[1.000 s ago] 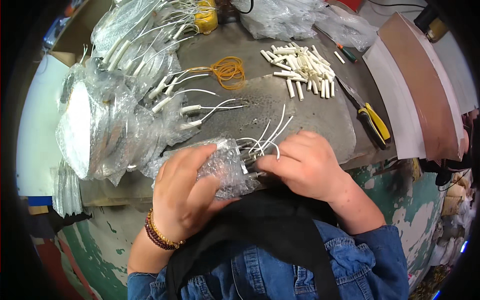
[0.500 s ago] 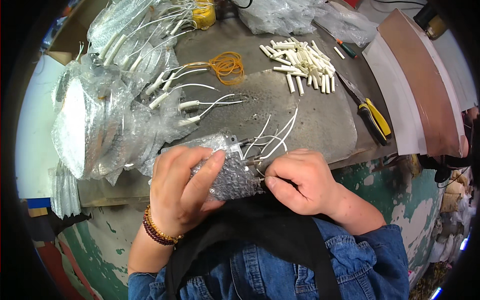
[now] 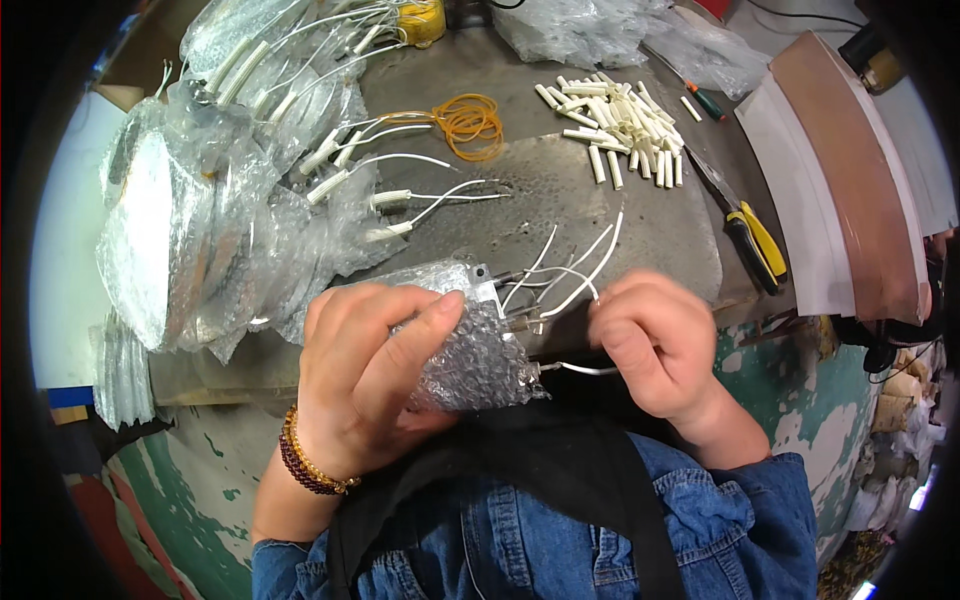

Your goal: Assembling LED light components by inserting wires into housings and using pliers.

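My left hand point(image 3: 370, 350) is closed around a flat metal part point(image 3: 460, 272) wrapped in bubble wrap point(image 3: 465, 360), its thumb lying across the wrap. From the part's right side stick out short terminals and several white wires point(image 3: 590, 275), some bending upward over the bench. The lowest white wire point(image 3: 585, 370) runs out sideways to my right hand point(image 3: 655, 345). That hand is closed, fingers curled and thumb bent in, and the wire passes out of sight at it. Another wire's bent end touches or nearly touches its knuckles.
Bubble-wrapped pieces point(image 3: 220, 240) with white-sleeved wires crowd the left. Orange rubber bands point(image 3: 470, 125) lie near a pile of white tubes point(image 3: 630, 125). Yellow-black pliers point(image 3: 755, 245) and a screwdriver point(image 3: 705, 100) rest to the right, beside brown-and-white sheets point(image 3: 840, 180). Plastic wrap point(image 3: 570, 35) lies at the back.
My right hand has moved right, away from the part's terminals, and the lowest white wire now shows stretched out. My left hand keeps its hold, with the part shifted slightly right.
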{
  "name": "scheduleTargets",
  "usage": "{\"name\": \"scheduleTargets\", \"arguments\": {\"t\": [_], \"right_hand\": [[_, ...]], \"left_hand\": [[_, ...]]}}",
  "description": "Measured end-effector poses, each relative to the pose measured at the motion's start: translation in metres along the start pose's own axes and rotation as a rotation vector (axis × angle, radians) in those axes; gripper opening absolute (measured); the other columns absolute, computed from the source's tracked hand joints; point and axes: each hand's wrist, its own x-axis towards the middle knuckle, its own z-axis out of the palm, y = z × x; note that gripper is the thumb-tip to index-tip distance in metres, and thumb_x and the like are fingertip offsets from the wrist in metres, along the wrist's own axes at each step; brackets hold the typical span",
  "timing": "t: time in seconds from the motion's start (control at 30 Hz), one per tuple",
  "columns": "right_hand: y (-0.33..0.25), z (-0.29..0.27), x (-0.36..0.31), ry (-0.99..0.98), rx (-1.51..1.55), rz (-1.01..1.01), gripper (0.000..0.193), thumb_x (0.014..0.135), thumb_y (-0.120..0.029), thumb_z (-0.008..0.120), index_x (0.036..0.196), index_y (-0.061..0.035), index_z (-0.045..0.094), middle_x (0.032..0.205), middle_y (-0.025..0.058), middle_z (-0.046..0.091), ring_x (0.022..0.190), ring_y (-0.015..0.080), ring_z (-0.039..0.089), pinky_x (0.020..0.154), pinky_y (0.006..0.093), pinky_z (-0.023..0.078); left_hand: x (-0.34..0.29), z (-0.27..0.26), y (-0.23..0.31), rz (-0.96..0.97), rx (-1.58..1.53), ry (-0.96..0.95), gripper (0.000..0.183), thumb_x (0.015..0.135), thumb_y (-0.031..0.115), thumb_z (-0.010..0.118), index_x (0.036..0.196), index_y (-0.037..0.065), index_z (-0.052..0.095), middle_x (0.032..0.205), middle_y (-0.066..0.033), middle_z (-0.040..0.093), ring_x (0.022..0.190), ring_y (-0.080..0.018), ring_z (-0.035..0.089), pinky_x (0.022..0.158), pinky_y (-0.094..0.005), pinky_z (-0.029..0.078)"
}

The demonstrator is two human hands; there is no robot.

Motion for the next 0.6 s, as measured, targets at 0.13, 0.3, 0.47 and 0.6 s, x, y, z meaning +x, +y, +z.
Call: {"name": "scheduleTargets", "arguments": {"t": [0.13, 0.3, 0.47, 0.6], "right_hand": [[0.011, 0.002, 0.008, 0.116, -0.569, -0.569, 0.024, 0.069, -0.019, 0.075, 0.093, -0.0127, 0.074, 0.079, -0.0008, 0.059, 0.065, 0.0175, 0.055, 0.055, 0.0313, 0.041], [0.008, 0.007, 0.013, 0.081, -0.585, -0.571, 0.034, 0.061, -0.020, 0.075, 0.094, -0.0141, 0.075, 0.084, -0.0020, 0.057, 0.068, 0.0157, 0.054, 0.056, 0.0305, 0.040], [0.001, 0.007, 0.013, -0.067, -0.203, -0.248, 0.014, 0.075, -0.015, 0.077, 0.085, -0.0089, 0.070, 0.081, 0.0034, 0.060, 0.069, 0.0231, 0.055, 0.061, 0.0350, 0.043], [0.000, 0.003, 0.009, -0.235, 0.150, 0.179, 0.014, 0.087, -0.017, 0.067, 0.082, -0.0047, 0.065, 0.079, 0.0085, 0.060, 0.075, 0.0290, 0.056, 0.069, 0.0377, 0.045]], "left_hand": [[0.000, 0.000, 0.004, -0.032, -0.073, -0.019, 0.079, 0.052, 0.020, 0.083, 0.127, 0.008, 0.064, 0.112, -0.0076, 0.065, 0.098, -0.0299, 0.061, 0.086, -0.0436, 0.044], [0.000, -0.003, 0.007, -0.038, -0.076, -0.041, 0.081, 0.049, 0.018, 0.084, 0.127, 0.010, 0.065, 0.111, -0.0063, 0.065, 0.096, -0.0283, 0.061, 0.083, -0.0425, 0.043], [-0.001, -0.006, 0.013, 0.000, 0.046, -0.057, 0.069, 0.061, 0.020, 0.078, 0.128, 0.013, 0.065, 0.110, -0.0048, 0.064, 0.096, -0.0250, 0.061, 0.081, -0.0410, 0.042], [-0.001, -0.002, 0.020, 0.075, 0.214, -0.036, 0.060, 0.069, 0.022, 0.072, 0.128, 0.016, 0.066, 0.111, -0.0030, 0.064, 0.095, -0.0221, 0.061, 0.081, -0.0392, 0.041]]}}
